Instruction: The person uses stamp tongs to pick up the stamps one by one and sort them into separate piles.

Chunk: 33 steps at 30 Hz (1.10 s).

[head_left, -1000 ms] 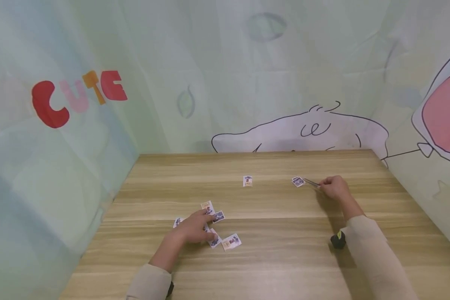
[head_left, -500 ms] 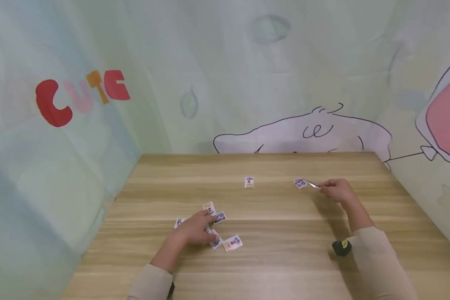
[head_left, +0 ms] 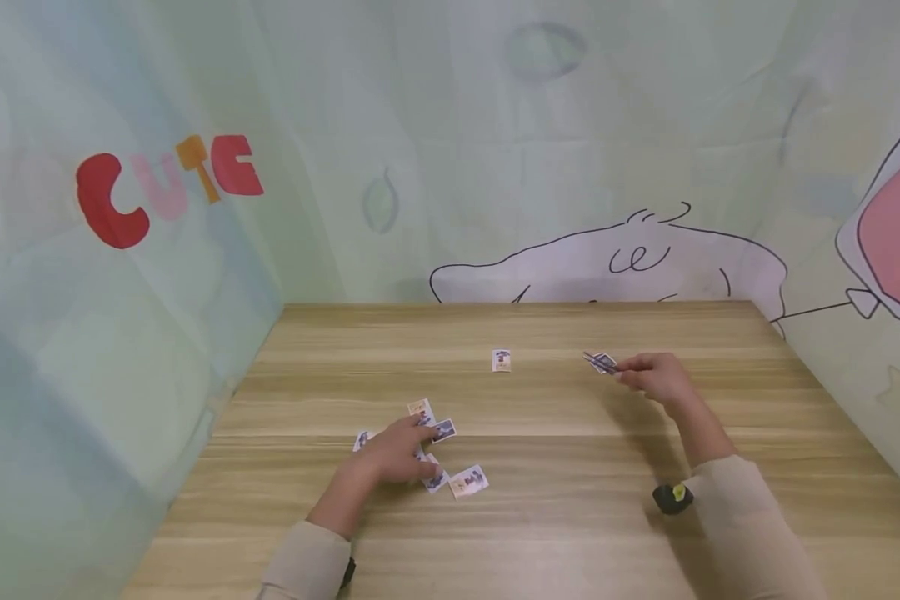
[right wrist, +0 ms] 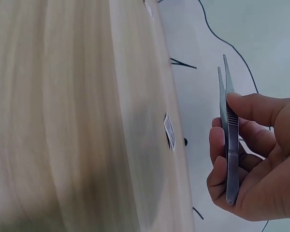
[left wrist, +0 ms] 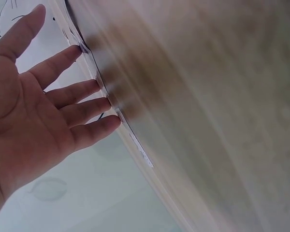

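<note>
My right hand [head_left: 662,382] pinches a pair of metal tweezers [right wrist: 232,140] between thumb and fingers. In the right wrist view the tips stand slightly apart, with nothing visible between them. The tweezers lie across the view of a small overlapping pile of stamp-like printed papers [head_left: 606,359] at the back right, apparently above it. My left hand [head_left: 393,454] is spread, fingertips at a loose group of similar papers, including a dark one [head_left: 443,430] and a light one [head_left: 469,481]; it partly hides several. The left wrist view shows the fingers [left wrist: 72,94] stretched out at the table surface.
A single stamp-like paper [head_left: 501,360] lies near the table's back edge, left of the pile. The wood-grain table [head_left: 540,533] meets a printed cloth backdrop [head_left: 330,167] behind and on the left.
My right hand has moved slightly left, carrying the tweezers' tips from the pile's right side across to its left. The left hand and the papers stay in place; the view shifts a little.
</note>
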{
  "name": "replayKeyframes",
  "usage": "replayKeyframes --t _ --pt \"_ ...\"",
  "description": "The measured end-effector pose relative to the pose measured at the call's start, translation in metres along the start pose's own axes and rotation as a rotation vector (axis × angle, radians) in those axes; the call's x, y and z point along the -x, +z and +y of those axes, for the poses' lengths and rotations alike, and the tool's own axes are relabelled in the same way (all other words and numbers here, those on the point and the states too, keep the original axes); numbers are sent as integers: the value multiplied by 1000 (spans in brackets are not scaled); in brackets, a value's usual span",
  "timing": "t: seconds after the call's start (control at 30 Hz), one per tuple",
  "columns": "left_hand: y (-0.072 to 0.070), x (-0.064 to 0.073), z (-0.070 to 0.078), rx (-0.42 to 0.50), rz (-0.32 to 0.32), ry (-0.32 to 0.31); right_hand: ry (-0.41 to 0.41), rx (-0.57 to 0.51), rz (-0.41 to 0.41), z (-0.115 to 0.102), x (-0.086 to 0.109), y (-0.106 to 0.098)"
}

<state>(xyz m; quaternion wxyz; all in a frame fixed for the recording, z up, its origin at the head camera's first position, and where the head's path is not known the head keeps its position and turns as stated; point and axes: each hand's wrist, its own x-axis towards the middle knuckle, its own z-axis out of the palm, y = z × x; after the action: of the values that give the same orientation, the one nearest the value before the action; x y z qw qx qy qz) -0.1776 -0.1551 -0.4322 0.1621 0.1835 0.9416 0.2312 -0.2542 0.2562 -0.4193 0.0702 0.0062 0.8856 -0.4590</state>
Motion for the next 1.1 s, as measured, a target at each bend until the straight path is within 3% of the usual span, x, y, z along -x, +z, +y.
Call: replayKeyframes --t 1.1 --pt "0 1 1 9 5 4 -180 -69 -29 -28 2 66"
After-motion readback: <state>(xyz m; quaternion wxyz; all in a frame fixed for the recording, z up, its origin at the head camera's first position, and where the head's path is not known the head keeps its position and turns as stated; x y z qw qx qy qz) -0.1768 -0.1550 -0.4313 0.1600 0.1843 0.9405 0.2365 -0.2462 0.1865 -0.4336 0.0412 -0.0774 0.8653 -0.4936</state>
